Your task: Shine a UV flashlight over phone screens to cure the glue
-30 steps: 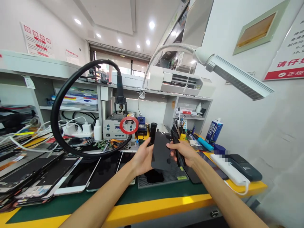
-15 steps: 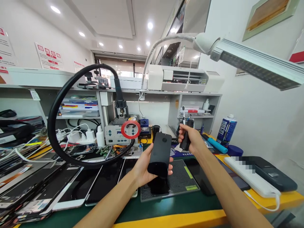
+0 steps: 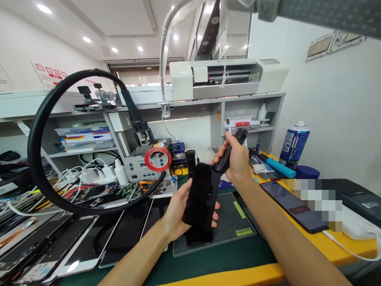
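My left hand (image 3: 176,210) is closed around a black smartphone (image 3: 200,198), its thumb on the left edge and fingertips showing at the right. The phone is tilted up above a grey perforated mat (image 3: 230,216). Gripped in my right hand (image 3: 238,161) is a black handheld tool (image 3: 224,159), slanting down so its lower end meets or overlaps the phone's upper right corner. Whether they touch I cannot tell, nor the tool's exact kind. Below the held phone, a dark glossy thing (image 3: 199,239) lies on the mat, partly hidden.
Several tablets and screens (image 3: 125,234) line the bench at left. A black hose (image 3: 32,147) loops in front of a grey control box (image 3: 133,169) with a red tape roll (image 3: 148,159). At right are a blue spray can (image 3: 294,145) and another phone (image 3: 293,206).
My right hand has brought the black tool left and down to the phone's upper corner, tilting it. The phone now shows a darker face. The camera view has shifted.
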{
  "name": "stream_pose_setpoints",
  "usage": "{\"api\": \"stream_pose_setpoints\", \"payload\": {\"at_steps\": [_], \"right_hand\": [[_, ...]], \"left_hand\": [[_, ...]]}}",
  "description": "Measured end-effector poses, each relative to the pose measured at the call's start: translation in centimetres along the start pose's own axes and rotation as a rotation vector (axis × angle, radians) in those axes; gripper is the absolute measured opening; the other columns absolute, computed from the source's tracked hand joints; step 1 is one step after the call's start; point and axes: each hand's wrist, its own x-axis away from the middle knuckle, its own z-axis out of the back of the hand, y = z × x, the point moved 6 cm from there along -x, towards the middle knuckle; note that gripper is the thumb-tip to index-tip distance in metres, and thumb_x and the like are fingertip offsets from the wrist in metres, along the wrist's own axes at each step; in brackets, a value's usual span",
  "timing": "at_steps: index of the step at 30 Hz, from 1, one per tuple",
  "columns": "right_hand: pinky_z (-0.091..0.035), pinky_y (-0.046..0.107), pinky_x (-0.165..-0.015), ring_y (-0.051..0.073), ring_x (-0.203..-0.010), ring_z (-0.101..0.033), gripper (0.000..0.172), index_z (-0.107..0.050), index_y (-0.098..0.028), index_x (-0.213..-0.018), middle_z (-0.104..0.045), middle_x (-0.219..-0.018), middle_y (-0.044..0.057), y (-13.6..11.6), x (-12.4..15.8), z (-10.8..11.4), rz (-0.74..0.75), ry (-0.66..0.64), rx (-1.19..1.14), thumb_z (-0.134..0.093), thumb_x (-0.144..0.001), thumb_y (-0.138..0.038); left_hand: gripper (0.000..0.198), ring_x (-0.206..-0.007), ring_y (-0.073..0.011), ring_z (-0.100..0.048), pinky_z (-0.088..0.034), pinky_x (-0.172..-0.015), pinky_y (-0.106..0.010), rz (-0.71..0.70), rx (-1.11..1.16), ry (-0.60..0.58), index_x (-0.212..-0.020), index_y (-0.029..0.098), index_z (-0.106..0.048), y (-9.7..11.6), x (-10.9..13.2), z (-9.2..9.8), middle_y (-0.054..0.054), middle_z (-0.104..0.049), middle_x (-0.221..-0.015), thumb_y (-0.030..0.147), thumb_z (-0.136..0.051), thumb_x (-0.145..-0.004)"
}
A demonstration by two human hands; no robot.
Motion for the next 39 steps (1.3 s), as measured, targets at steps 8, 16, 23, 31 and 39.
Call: {"api": "stream_pose_setpoints", "payload": {"at_steps": [8,16,23,31,39], "right_hand": [[-0.050,0.031,-0.036,0.017,-0.035,-0.052,0.025,-0.047,-0.022,-0.067,-0.049,-0.045,-0.004,-1.4,1.2,0.5,0.076,-0.024,-0.073,-0.058,-0.081,-0.040],[-0.053,0.033,-0.041,0.016,-0.036,-0.052,0.024,-0.046,-0.021,-0.057,-0.048,-0.046,-0.003,-2.1,1.8,1.2,0.165,-0.007,-0.134,-0.055,-0.074,-0.036],[-0.054,0.033,-0.042,0.016,-0.036,-0.053,0.023,-0.045,-0.021,-0.056,-0.047,-0.045,-0.003,-2.7,2.1,1.4,0.192,0.020,-0.167,-0.054,-0.073,-0.033],[-0.050,0.032,-0.036,0.017,-0.035,-0.052,0.023,-0.047,-0.021,-0.055,-0.047,-0.045,-0.002,-2.7,2.2,1.3,0.187,0.015,-0.182,-0.053,-0.074,-0.032],[-0.049,0.034,-0.034,0.017,-0.034,-0.050,0.027,-0.047,-0.021,-0.054,-0.047,-0.045,-0.002,-2.4,1.8,1.3,0.142,-0.011,-0.189,-0.054,-0.077,-0.033]], "left_hand": [[0.074,-0.083,-0.0313,-0.069,-0.053,-0.083,-0.047,0.018,-0.010,0.001,-0.117,0.004,-0.069,-0.4,0.1,-0.4,-0.021,-0.071,-0.104,0.065,-0.032,-0.096],[0.073,-0.085,-0.0323,-0.069,-0.052,-0.084,-0.050,0.002,0.002,-0.008,-0.118,0.006,-0.069,-0.9,0.2,-0.8,-0.022,-0.071,-0.105,0.064,-0.029,-0.098],[0.075,-0.084,-0.0327,-0.069,-0.052,-0.082,-0.049,-0.046,-0.001,-0.004,-0.118,0.003,-0.069,-0.6,0.3,-1.4,-0.023,-0.071,-0.104,0.061,-0.027,-0.099],[0.076,-0.083,-0.0318,-0.069,-0.052,-0.082,-0.048,-0.031,-0.007,0.030,-0.116,0.000,-0.070,-0.9,0.2,-1.2,-0.024,-0.070,-0.105,0.062,-0.030,-0.098],[0.079,-0.084,-0.0321,-0.068,-0.053,-0.082,-0.048,-0.026,-0.018,0.014,-0.114,-0.002,-0.070,-1.0,0.2,-1.2,-0.025,-0.070,-0.105,0.063,-0.029,-0.097]]}}
